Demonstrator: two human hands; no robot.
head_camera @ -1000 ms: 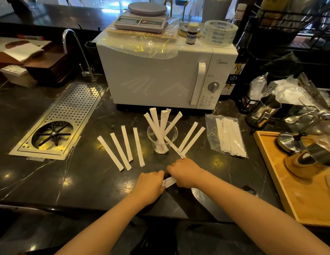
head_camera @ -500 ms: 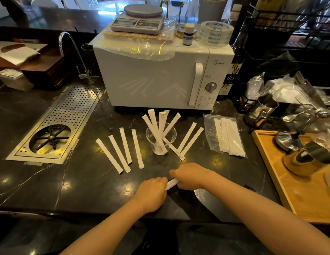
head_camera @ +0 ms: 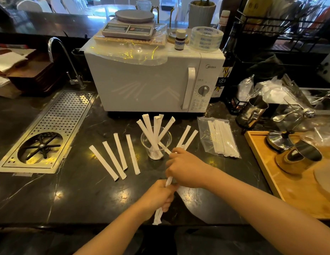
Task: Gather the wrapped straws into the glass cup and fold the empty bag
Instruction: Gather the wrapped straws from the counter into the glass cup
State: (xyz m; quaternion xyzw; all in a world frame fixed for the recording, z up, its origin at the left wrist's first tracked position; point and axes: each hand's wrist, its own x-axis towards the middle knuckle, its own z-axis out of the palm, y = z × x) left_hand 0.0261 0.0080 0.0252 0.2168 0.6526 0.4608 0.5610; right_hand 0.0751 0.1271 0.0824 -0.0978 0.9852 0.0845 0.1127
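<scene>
Both grips closed on one wrapped straw (head_camera: 168, 181): left hand (head_camera: 159, 196) low, right hand (head_camera: 185, 167) above. Held over tabletop (head_camera: 72, 196), near glass cup (head_camera: 155, 143) with straws inside. Bag (head_camera: 218, 138) lying right of cup.

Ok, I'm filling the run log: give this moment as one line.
left hand: shut on wrapped straw | right hand: shut on same straw | glass cup: holds straws | bag: not empty

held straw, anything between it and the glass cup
Nothing on the counter blocks the way. The held straw, gripped by the left hand and right hand, is just in front of the glass cup. Only the straws already in the cup crowd its mouth.
</scene>
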